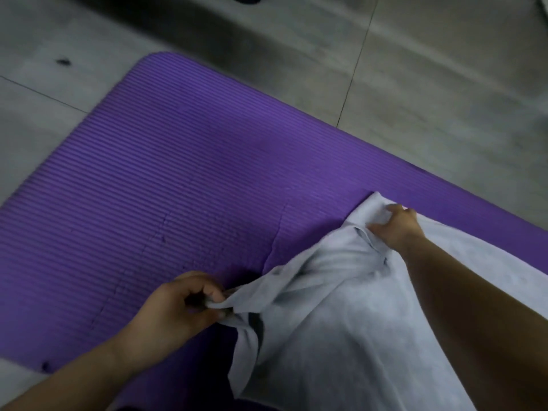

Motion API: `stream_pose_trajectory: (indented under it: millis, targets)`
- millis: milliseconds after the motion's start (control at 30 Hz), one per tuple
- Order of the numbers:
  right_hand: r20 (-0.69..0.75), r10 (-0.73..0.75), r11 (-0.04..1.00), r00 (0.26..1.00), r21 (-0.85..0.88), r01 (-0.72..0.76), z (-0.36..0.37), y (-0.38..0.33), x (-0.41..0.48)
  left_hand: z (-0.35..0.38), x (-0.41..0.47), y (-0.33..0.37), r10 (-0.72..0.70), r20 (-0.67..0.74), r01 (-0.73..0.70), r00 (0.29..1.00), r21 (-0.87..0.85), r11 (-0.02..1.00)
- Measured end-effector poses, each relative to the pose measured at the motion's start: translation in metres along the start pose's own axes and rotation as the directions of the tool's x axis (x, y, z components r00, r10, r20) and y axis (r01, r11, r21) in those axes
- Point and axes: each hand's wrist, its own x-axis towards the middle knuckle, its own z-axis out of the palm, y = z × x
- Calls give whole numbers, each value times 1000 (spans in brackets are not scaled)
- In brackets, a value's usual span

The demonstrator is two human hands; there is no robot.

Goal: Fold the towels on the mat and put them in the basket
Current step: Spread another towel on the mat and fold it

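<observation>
A pale grey towel (341, 321) lies rumpled across the lower right of a ribbed purple mat (166, 185). My left hand (178, 307) pinches the towel's near left corner, lifting it a little off the mat. My right hand (397, 226) grips the far corner of the towel, with its forearm stretched over the cloth. The cloth between the two hands is bunched into folds. No basket is in view.
Grey tiled floor (430, 93) surrounds the mat on the left, far and right sides. A small dark speck (63, 62) lies on the floor at far left. The left and far parts of the mat are bare.
</observation>
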Motion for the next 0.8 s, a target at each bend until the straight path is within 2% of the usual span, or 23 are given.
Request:
stream_pose_trajectory:
  millis: [67, 200, 300, 400, 533, 600, 667, 733, 800]
  targets:
    - [-33, -7, 1000, 999, -22, 6, -7, -2, -2, -6, -6, 3, -22, -63, 21, 998, -21, 1000]
    - [-283, -10, 994, 959, 99, 40, -25, -9, -3, -16, -10, 3, -28, -147, 20, 989, -56, 998]
    - [-430, -92, 948, 898, 238, 211, -37, -29, -3, -28, -6, 5, 4, -204, -15, 979, -49, 999]
    - [-508, -158, 859, 846, 352, 372, -47, -67, -7, -49, -7, 10, 20, -283, -36, 959, -53, 998]
    - [-470, -266, 758, 842, 438, 484, -33, -132, -2, -89, -15, -10, -10, -314, 6, 949, -13, 1000]
    - [-382, -360, 764, 852, 404, 503, -15, -159, -3, -104, -18, -36, -76, -347, 87, 935, 16, 996]
    - [-233, -398, 786, 887, 411, 461, 5, -173, -8, -112, -21, -61, -214, -354, 239, 911, 28, 971]
    - [-163, -406, 856, 899, 277, 437, 24, -171, -12, -117, -28, -73, -342, -258, 359, 904, 20, 933]
    - [-177, -414, 903, 893, 44, 427, 39, -155, -21, -124, -27, -65, -412, -153, 424, 898, 53, 904]
